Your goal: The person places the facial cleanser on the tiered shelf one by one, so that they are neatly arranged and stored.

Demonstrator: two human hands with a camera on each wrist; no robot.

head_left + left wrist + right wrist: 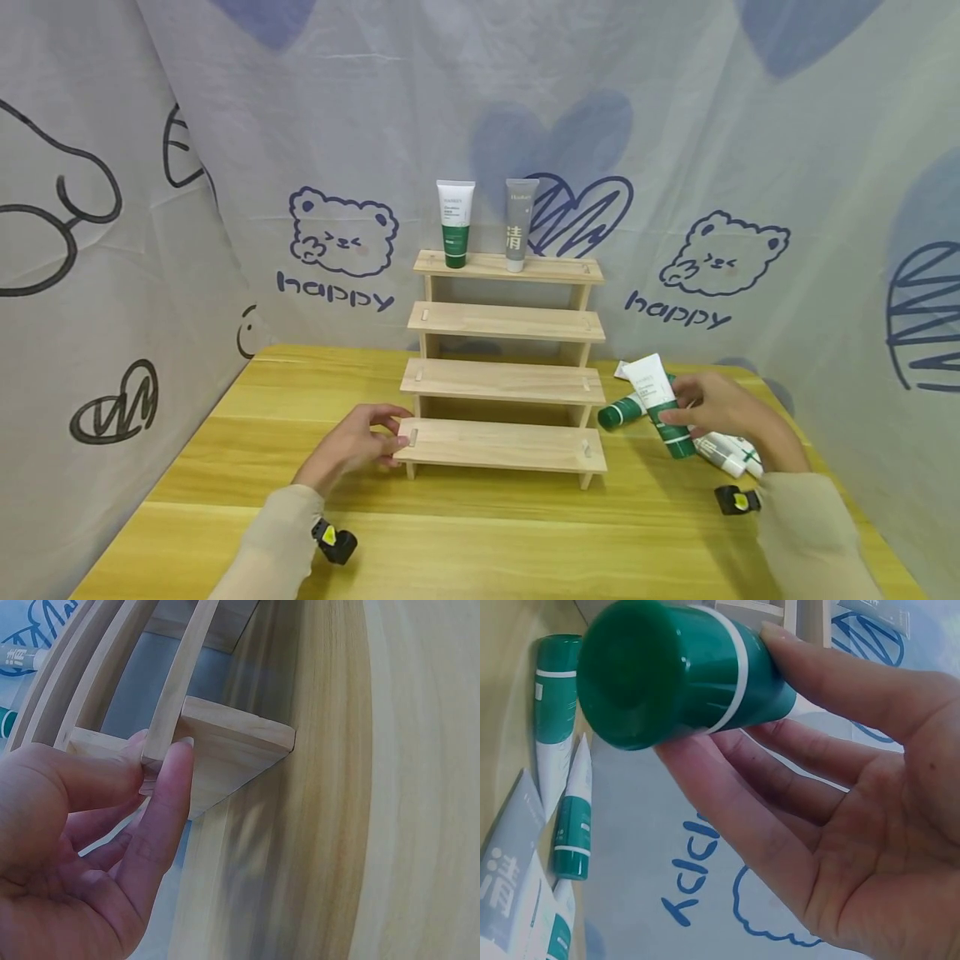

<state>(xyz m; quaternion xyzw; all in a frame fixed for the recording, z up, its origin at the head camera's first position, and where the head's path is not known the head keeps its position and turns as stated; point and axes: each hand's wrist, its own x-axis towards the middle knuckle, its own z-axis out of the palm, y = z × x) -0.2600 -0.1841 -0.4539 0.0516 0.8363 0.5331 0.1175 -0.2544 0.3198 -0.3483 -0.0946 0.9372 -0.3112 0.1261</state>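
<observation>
Off to the right, my right hand grips a white and green squeeze tube between thumb and fingers. The tube is raised and tilted, its green cap pointing down in the head view. My left hand pinches the left end of the lowest step of a four-step wooden display rack; thumb and index finger hold the board's end in the left wrist view. On the top step another white and green tube and a grey tube stand upright on their caps, a gap between them.
Several more tubes lie in a pile on the table at the right, among them a green and white tube and a grey tube. A printed curtain hangs behind the wooden table and along its sides.
</observation>
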